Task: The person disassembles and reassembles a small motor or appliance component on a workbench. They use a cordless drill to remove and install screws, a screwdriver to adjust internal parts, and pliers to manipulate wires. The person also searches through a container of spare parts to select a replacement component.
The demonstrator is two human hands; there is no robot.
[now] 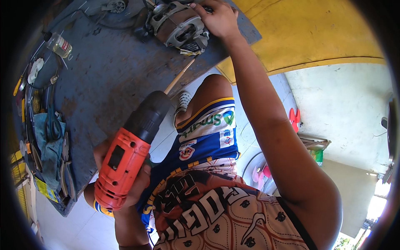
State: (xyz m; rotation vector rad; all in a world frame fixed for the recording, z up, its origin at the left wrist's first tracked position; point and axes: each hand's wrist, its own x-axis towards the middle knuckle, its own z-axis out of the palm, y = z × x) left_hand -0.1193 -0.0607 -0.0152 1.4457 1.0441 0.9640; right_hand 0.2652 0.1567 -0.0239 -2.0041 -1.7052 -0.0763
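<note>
My left hand (139, 185) is wrapped round the grip of a red and black power drill (121, 166), mostly behind its body. A long, thin, gold-coloured drill bit (179, 78) sticks out of the black chuck. Its tip is close to the lower edge of an electric motor (179, 27); I cannot tell whether they touch. The motor has an open metal housing, a brown core and winding ends at its lower side. It lies on the worn blue-grey workbench (116, 71). My right hand (218, 21) grips the motor's right end, thumb on the housing, other fingers partly hidden.
A clear bottle (59, 45) lies at the bench's far left. Along the left edge are scissors (53, 125), a teal cloth (43, 146) and several hand tools. A round metal part (114, 6) sits at the back. A yellow panel (308, 31) stands right of the bench. My knee is below its edge.
</note>
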